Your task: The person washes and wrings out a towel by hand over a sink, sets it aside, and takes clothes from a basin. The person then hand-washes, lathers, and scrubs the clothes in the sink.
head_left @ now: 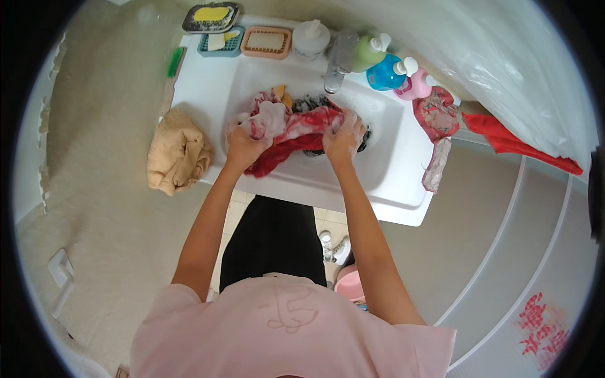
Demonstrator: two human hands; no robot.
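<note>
A soapy red cloth (312, 120) is stretched between my two hands above the white sink basin (383, 156). My left hand (250, 139) grips its left end, where thick white foam (273, 115) covers part of the fabric. Lather coats my right hand (344, 134), which is closed on the right end. A darker red fold (283, 152) hangs below, towards the basin's front. Beneath and behind the red cloth lies a dark, sudsy cloth (309, 102), mostly hidden. Something yellow (282, 94) shows at the upper left of the bundle.
Soap dishes (266, 42), a white pump bottle (310, 40) and several coloured pump bottles (386, 72) line the back ledge beside the faucet (335, 71). A tan cloth (179, 151) rests at the left edge, a patterned red cloth (436, 113) at the right. A green brush (175, 61) stands left.
</note>
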